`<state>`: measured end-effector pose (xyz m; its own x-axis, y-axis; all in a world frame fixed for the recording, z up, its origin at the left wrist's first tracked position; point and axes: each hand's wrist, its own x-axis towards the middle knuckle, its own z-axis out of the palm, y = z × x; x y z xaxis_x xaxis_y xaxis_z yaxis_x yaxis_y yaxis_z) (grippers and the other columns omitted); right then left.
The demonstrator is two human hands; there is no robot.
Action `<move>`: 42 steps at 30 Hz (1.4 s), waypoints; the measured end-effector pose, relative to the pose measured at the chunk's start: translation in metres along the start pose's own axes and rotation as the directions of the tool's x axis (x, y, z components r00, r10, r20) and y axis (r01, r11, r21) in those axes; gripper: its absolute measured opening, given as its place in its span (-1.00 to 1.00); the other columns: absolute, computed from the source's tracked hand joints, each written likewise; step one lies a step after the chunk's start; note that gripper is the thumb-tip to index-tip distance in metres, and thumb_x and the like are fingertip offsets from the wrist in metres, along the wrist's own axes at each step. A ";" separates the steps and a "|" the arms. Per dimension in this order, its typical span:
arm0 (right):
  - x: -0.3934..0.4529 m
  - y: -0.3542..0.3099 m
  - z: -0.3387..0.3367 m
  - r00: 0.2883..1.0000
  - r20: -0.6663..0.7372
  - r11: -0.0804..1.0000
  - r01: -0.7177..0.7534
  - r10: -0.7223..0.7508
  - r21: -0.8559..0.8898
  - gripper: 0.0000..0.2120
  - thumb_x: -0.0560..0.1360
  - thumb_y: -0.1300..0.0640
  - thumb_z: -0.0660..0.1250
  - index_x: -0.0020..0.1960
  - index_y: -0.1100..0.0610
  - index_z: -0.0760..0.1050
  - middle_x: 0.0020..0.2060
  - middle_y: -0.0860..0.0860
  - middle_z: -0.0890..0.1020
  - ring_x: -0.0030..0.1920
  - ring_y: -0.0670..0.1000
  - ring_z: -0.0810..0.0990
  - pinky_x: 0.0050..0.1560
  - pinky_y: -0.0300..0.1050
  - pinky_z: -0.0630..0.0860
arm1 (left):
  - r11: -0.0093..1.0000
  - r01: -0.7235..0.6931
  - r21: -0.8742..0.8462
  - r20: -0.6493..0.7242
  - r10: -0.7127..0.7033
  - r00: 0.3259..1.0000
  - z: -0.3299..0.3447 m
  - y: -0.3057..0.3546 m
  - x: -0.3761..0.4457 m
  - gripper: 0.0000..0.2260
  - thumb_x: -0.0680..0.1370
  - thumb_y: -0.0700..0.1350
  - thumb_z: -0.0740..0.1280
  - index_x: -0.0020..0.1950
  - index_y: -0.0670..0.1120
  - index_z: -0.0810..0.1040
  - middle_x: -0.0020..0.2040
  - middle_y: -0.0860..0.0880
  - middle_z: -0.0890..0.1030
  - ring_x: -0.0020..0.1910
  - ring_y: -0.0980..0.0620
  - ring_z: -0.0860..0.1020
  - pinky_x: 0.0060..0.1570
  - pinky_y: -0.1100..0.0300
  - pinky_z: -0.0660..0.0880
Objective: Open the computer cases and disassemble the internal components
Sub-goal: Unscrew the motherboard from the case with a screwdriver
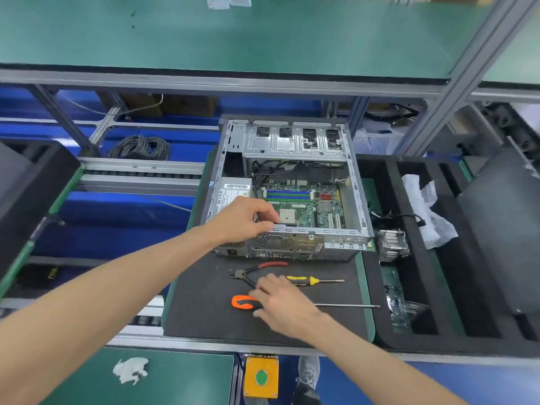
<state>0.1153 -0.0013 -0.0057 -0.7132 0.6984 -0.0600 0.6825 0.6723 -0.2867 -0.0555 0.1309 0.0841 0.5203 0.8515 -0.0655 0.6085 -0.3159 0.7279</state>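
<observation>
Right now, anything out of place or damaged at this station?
Nothing looks damaged. The computer case sits open with its motherboard in place. Oddities: a crumpled white wad on the green mat near the bench edge, and a crumpled plastic bag lying across the black foam tray to the right.

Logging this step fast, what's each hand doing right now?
Left hand: fingers curled over the near rim of the open computer case.
Right hand: fingers lying over the orange-handled screwdriver; grip cannot be told.

Assembly line bench, aluminium frame
Green-matted upper shelf (pixel 233 33) on grey profile posts (pixel 455 92); blue floor (pixel 117 211) below, roller conveyor rail (pixel 140 171) left.
</observation>
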 end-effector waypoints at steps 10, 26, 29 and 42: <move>0.017 -0.018 0.019 0.992 0.120 0.972 0.059 -0.033 -0.226 -0.56 0.53 0.28 0.36 0.35 0.37 0.35 0.15 0.28 0.49 0.12 0.23 0.43 0.05 0.09 0.55 | 1.000 -0.010 0.008 0.000 0.010 1.000 0.000 -0.001 0.001 -0.89 0.55 -0.11 0.44 0.01 0.09 0.69 -0.11 0.21 0.66 -0.07 0.25 0.59 -0.14 0.50 0.38; 0.062 0.000 -0.156 0.999 -0.020 0.999 -0.047 0.047 0.009 -0.72 0.67 -0.03 0.16 0.21 0.18 0.38 0.11 0.19 0.55 0.06 0.30 0.55 -0.03 0.21 0.55 | 0.852 0.202 -0.483 0.088 -0.183 0.979 -0.023 0.008 0.009 -0.78 0.64 -0.13 0.30 0.02 -0.18 0.73 -0.01 -0.15 0.72 -0.06 -0.03 0.63 -0.02 0.14 0.52; 0.083 0.015 -0.174 0.995 -0.001 0.995 -0.097 0.097 -0.016 -0.73 0.66 0.01 0.17 0.21 0.20 0.40 0.14 0.17 0.51 0.10 0.29 0.55 -0.07 0.15 0.52 | 0.483 0.284 -0.828 0.147 -0.302 0.942 -0.035 0.006 0.010 -0.63 0.64 0.02 0.26 0.05 -0.27 0.68 -0.06 -0.22 0.67 -0.19 -0.06 0.59 -0.23 0.14 0.50; 0.141 0.077 -0.191 0.942 -0.122 0.940 -0.326 0.313 -0.099 -0.80 0.68 0.09 0.15 0.09 0.21 0.46 -0.26 0.07 0.44 -0.17 0.24 0.57 -0.29 0.00 0.31 | 0.479 0.025 -0.878 -0.315 -0.616 0.722 -0.066 -0.014 0.060 -0.92 0.63 -0.14 0.32 -0.01 -0.13 0.57 -0.17 -0.10 0.64 -0.30 0.04 0.60 -0.19 0.19 0.54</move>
<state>0.0983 0.1956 0.1465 -0.4383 0.8983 -0.0292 0.8898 0.4291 -0.1555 -0.0722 0.2144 0.1153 -0.1881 0.9412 -0.2806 -0.2212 0.2378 0.9458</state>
